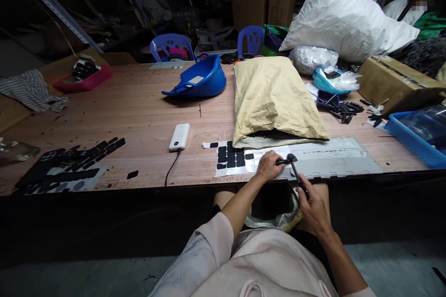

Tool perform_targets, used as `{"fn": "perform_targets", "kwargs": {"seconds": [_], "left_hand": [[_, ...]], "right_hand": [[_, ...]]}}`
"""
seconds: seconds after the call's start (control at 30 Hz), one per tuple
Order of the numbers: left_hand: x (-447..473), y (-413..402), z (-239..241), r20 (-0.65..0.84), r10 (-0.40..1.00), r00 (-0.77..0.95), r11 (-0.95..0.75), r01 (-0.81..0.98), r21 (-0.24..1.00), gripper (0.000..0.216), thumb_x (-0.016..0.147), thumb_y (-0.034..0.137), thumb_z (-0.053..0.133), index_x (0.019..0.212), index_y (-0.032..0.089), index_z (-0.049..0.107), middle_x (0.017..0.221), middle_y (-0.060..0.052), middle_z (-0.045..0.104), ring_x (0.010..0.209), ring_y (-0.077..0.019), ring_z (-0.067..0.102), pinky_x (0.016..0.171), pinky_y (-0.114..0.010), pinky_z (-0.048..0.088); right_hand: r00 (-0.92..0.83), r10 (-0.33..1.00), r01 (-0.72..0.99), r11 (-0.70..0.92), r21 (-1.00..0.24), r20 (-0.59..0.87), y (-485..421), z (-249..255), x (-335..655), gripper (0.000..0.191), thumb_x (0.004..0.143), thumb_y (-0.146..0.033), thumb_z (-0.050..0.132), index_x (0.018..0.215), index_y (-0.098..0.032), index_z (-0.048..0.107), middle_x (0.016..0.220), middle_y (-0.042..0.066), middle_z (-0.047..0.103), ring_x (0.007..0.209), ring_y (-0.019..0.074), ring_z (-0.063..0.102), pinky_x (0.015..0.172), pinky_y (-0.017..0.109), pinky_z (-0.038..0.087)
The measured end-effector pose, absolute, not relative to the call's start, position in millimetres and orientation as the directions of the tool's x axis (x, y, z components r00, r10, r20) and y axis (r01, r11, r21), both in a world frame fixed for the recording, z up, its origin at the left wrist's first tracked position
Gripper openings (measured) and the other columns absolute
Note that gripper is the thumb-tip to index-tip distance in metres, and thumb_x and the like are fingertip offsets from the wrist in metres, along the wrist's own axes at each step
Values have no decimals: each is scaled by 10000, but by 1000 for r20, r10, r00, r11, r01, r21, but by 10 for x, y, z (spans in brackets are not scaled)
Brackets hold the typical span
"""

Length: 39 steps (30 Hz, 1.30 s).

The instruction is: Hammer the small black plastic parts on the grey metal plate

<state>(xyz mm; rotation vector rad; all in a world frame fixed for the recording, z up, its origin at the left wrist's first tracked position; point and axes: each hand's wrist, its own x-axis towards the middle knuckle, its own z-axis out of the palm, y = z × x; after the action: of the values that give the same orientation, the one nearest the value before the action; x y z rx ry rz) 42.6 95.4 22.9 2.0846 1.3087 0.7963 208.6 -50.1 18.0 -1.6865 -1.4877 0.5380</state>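
Head view: left hand [269, 166] and right hand [313, 204] work a black piece [283, 162] at the near edge of the table [139, 111], beside a partly stripped white sheet [265, 155].

The left hand's fingers pinch the black piece over the sheet. The right hand is closed round a thin black tool [298, 175] whose tip meets the piece. Black pads [230, 156] fill only the sheet's left part and the rest is bare, so it looks roughly half used. A yellow sack [275, 102] lies just behind, hemming the hands in. Open wood stretches to the left, past the power bank [179, 137].
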Motion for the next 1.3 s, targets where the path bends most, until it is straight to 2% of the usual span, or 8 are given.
{"fn": "perform_targets", "kwargs": {"seconds": [0.13, 0.27, 0.43, 0.57, 0.8, 1.17, 1.3], "left_hand": [[424, 957, 214, 199, 918, 343, -375, 592, 714, 161, 798, 193, 795, 957, 200, 772, 928, -43, 668, 931, -215, 623, 899, -337, 515], [402, 955, 239, 184, 929, 322, -341, 547, 765, 71, 901, 229, 697, 948, 200, 742, 959, -43, 686, 959, -209, 632, 919, -330, 502], [357, 943, 297, 179, 950, 255, -279, 443, 852, 245, 1037, 260, 470, 883, 211, 654, 950, -24, 684, 945, -179, 628, 895, -292, 482], [333, 929, 336, 161, 957, 239, -249, 399, 883, 327, 1065, 285, 396, 793, 212, 564, 851, -10, 633, 841, -166, 598, 825, -281, 463], [324, 912, 384, 153, 957, 244, -242, 388, 889, 349, 1064, 309, 397, 744, 217, 500, 807, -4, 590, 793, -164, 567, 790, -283, 447], [344, 952, 361, 164, 956, 243, -255, 413, 874, 392, 1082, 352, 376, 733, 220, 494, 798, -8, 596, 790, -165, 578, 792, -286, 465], [325, 765, 387, 250, 928, 275, -353, 439, 826, 336, 1071, 370, 410, 818, 218, 570, 855, -26, 642, 841, -173, 610, 827, -291, 487]], "right_hand": [[329, 916, 716, -83, -694, 230, -422, 262, 2309, 561, 955, -406, 477, 1451, -188, 624, 1318, 134, 708, 1209, 261, 652, 1074, 421, 521], [431, 882, 777, -257, -574, 190, -352, 276, 2482, 587, 922, -353, 443, 1447, -162, 622, 1139, 136, 709, 1039, 256, 654, 940, 389, 532], [449, 892, 789, -367, -493, 54, -356, 331, 2428, 596, 969, -350, 406, 1529, -199, 546, 1157, 117, 673, 991, 237, 636, 842, 342, 501], [466, 883, 787, -440, -432, -51, -380, 429, 2331, 591, 1018, -349, 384, 1594, -242, 465, 1166, 107, 670, 875, 205, 629, 755, 319, 458], [473, 877, 808, -468, -358, -78, -381, 504, 2289, 601, 1028, -339, 372, 1622, -260, 422, 1168, 113, 673, 791, 193, 605, 702, 325, 434], [486, 869, 813, -490, -315, -98, -358, 553, 2265, 607, 1034, -340, 366, 1637, -274, 393, 1195, 121, 671, 831, 203, 639, 736, 329, 486], [475, 874, 823, -482, -300, -101, -360, 547, 2279, 610, 1032, -334, 378, 1640, -282, 387, 1201, 124, 665, 834, 204, 642, 750, 334, 501]]}}
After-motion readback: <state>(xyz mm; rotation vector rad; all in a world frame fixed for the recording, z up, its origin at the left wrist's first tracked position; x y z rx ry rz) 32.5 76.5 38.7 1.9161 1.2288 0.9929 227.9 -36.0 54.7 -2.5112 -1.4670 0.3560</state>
